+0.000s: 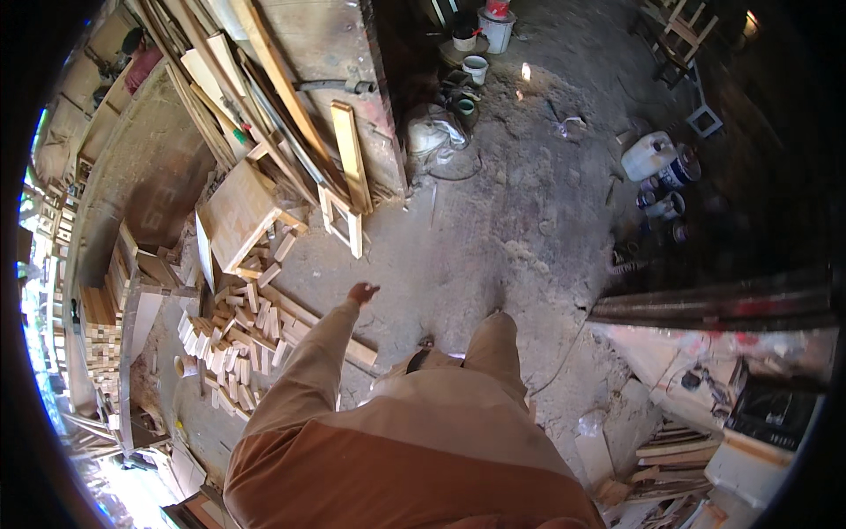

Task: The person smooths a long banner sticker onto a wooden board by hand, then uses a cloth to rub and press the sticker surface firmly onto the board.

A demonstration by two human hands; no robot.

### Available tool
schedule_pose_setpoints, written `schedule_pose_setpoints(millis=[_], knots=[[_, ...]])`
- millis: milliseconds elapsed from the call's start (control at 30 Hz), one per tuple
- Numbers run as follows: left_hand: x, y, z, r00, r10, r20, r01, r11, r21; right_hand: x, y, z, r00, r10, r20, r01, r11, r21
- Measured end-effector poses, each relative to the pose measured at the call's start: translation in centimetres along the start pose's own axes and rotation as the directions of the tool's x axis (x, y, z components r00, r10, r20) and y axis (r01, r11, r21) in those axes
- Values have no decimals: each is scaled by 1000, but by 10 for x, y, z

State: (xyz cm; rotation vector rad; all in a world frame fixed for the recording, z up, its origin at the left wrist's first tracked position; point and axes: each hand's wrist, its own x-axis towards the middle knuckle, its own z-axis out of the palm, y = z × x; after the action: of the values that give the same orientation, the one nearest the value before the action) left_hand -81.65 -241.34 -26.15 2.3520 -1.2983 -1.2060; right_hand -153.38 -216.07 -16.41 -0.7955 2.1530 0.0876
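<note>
My left hand [362, 293] hangs out ahead of my body at the end of a tan sleeve [308, 353]. Its fingers are loosely bent and apart, with no object seen in them. It is above the dusty floor, near a long wooden board [304, 316] that lies beside a heap of short wood blocks [236, 339]. One trouser leg [493, 351] reaches forward below me. My right hand does not show in this view.
Left of me stand a wooden box-like piece [238, 212] and leaning planks [278, 79]. A wood frame [342, 220] stands against the wall panel. Buckets [496, 31] and a white jug [649, 156] sit farther off; scrap wood [674, 454] lies at lower right. Another person [141, 62] is far left.
</note>
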Motion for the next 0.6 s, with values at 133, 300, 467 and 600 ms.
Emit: schedule_pose_setpoints(millis=[133,300,467,600], knots=[[107,182,-3,995,96,25,-76,902,-426,94,-80,-25,997,-64,34,66,997,-42],[160,289,32,979,190,78,-157,936,-315,247,-237,-90,950,-302,82,308,948,-75],[165,386,45,968,-77,239,72,997,29,429,-473,-235,722,-692,-13,638,672,-376],[219,403,9,955,-186,232,250,924,-291,429,-730,-336,810,-584,-64,575,766,289]])
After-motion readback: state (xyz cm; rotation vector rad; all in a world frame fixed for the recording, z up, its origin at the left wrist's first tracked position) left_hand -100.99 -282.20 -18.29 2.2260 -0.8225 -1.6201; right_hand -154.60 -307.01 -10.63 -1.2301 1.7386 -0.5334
